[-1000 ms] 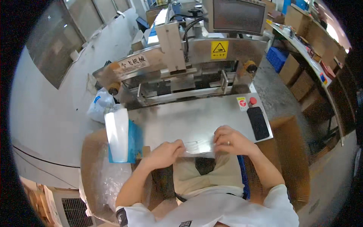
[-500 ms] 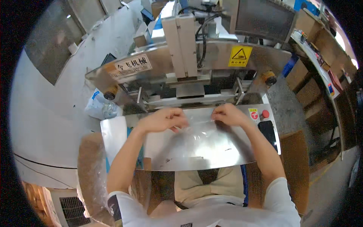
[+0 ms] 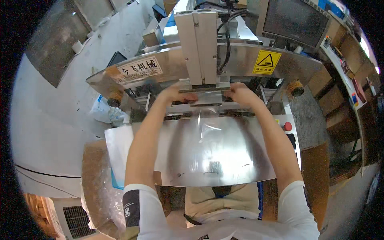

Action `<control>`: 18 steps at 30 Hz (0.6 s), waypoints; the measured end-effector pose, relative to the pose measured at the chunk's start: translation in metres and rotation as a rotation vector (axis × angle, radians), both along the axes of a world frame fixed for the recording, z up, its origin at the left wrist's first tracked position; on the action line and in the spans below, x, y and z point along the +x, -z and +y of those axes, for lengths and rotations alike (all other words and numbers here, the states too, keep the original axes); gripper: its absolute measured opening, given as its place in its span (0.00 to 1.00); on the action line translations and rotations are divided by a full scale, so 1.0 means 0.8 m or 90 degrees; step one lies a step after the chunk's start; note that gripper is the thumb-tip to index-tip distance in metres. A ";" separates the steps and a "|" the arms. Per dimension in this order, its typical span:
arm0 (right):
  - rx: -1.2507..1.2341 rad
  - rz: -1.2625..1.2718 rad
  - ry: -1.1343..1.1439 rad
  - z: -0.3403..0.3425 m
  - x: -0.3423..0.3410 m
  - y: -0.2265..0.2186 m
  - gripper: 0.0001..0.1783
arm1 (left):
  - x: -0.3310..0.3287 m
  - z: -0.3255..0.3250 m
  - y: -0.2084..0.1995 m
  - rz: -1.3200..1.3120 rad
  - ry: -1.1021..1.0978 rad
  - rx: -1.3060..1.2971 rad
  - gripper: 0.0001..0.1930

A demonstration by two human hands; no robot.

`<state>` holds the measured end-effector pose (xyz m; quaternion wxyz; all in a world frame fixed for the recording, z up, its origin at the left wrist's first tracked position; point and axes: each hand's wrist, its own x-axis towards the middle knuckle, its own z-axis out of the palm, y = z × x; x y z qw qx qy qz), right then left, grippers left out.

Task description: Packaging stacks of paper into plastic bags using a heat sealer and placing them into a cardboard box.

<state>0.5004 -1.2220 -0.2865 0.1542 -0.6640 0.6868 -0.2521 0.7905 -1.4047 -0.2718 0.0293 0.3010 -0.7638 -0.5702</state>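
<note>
A clear plastic film [image 3: 205, 127] lies over the small metal platen [image 3: 206, 98] of a machine and trails down onto the shiny steel tabletop [image 3: 224, 154]. My left hand [image 3: 179, 95] pinches it at the platen's left side, fingers pointing inward. At the right side my right hand [image 3: 241, 95] is closed on the film too, its fingertips partly hidden by the pressing bar. Just above the platen and my fingers sits this bar [image 3: 205, 87], at the foot of an upright white column [image 3: 197, 48].
The steel guard panel [image 3: 236, 60] with a yellow warning sign [image 3: 266, 62] spans behind my hands. A red button [image 3: 287, 126] is at the tabletop's right. White sheets [image 3: 119, 146] lie at its left, above a cardboard box [image 3: 96, 176] with clear plastic inside. Another box [image 3: 316, 172] stands right.
Both hands have moved forward from above the tabletop to the platen under the bar, carrying the clear plastic film with them. The view has shifted slightly.
</note>
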 end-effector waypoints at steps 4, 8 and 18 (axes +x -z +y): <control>0.044 0.123 -0.021 -0.017 0.123 -0.025 0.13 | 0.067 -0.050 0.111 0.221 -0.209 0.132 0.29; -0.107 0.236 -0.019 0.052 0.132 -0.005 0.19 | -0.029 0.114 0.024 -0.217 0.049 -0.784 0.18; -0.107 0.255 0.014 0.032 0.145 -0.011 0.27 | 0.072 0.395 0.075 -0.047 -0.254 -0.689 0.30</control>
